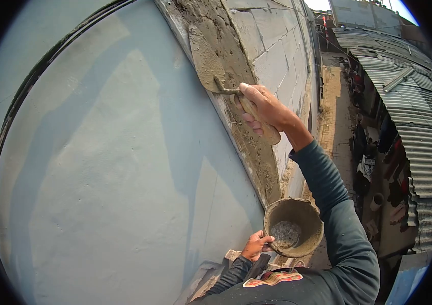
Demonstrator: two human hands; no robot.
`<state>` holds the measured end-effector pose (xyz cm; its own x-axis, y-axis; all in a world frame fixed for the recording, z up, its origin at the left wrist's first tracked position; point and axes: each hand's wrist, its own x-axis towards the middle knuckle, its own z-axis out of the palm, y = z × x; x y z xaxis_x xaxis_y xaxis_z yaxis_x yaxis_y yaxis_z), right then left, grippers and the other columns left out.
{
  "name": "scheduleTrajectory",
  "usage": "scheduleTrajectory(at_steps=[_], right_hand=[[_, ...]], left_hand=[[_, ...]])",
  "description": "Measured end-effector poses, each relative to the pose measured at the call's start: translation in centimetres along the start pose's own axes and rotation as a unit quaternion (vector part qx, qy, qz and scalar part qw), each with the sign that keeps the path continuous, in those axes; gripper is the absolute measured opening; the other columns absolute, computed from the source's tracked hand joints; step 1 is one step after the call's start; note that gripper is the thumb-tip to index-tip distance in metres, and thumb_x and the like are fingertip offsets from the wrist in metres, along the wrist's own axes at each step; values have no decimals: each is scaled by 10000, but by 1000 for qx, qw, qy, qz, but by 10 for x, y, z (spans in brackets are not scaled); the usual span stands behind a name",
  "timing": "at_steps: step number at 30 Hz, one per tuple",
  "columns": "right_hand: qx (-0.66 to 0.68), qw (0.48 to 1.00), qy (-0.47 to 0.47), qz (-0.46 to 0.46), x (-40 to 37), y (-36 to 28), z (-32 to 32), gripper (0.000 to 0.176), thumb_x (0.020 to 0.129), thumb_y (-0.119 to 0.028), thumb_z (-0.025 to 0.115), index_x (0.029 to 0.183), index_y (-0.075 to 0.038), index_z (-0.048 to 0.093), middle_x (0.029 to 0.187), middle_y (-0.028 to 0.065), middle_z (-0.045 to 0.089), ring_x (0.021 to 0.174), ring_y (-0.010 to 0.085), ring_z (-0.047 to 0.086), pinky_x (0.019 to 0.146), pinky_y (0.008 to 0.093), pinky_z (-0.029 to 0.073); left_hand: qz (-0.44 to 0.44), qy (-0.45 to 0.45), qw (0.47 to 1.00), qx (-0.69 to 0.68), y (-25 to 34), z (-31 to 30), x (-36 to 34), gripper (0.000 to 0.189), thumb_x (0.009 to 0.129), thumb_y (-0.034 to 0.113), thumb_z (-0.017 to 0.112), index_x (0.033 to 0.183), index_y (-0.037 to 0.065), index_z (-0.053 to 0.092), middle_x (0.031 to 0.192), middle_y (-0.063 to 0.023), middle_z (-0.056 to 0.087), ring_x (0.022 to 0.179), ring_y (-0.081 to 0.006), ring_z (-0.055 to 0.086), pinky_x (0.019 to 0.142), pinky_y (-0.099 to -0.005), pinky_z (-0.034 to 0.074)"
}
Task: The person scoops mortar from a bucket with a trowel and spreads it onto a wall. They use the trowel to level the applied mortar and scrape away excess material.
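Note:
My right hand [264, 109] is wrapped round the wooden handle of a trowel [207, 63]. The trowel's mortar-coated blade lies against a strip of wet grey mortar [259, 162] along the wall's edge. Lower down, my left hand [256, 246] grips the rim of a round bucket [305, 231], thumb over the edge. Its inside is smeared with mortar, and a little wet mix sits at the bottom. The bucket is tilted toward me, just under the lower end of the mortar strip.
A smooth light-blue wall [104, 168] fills the left, with black cables [10, 117] across it. Bare grey blockwork [277, 56] borders the mortar strip. Far below on the right are a paved alley [330, 112] and a corrugated metal roof [404, 96].

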<state>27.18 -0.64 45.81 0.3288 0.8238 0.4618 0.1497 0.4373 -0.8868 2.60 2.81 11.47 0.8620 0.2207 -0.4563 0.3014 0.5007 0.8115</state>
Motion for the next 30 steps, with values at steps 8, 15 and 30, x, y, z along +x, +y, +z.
scheduleTrajectory(at_steps=[8, 15, 30], right_hand=[[-78, 987, 137, 13, 12, 54, -58, 462, 1027, -434, 342, 845, -37, 494, 608, 14, 468, 434, 106, 447, 377, 286, 407], [63, 965, 207, 149, -110, 148, -81, 431, 1017, -439, 366, 877, -60, 518, 615, 10, 477, 445, 97, 448, 388, 262, 394], [303, 820, 398, 279, -306, 243, -41, 318, 1027, -359, 385, 1039, -73, 521, 759, 10, 540, 540, 89, 520, 457, 233, 470]], left_hand=[[-15, 5, 1000, -5, -3, -3, -2, 213, 850, 119, 686, 968, 56, 521, 894, -61, 641, 753, -149, 668, 668, -297, 587], [-25, 27, 999, 39, -18, -7, 10, 176, 843, 106, 666, 951, 54, 537, 886, -54, 646, 742, -130, 660, 647, -273, 582], [-29, 106, 978, 180, -71, 1, 37, 144, 784, 41, 668, 830, 46, 531, 731, -19, 602, 626, -75, 604, 546, -259, 566]])
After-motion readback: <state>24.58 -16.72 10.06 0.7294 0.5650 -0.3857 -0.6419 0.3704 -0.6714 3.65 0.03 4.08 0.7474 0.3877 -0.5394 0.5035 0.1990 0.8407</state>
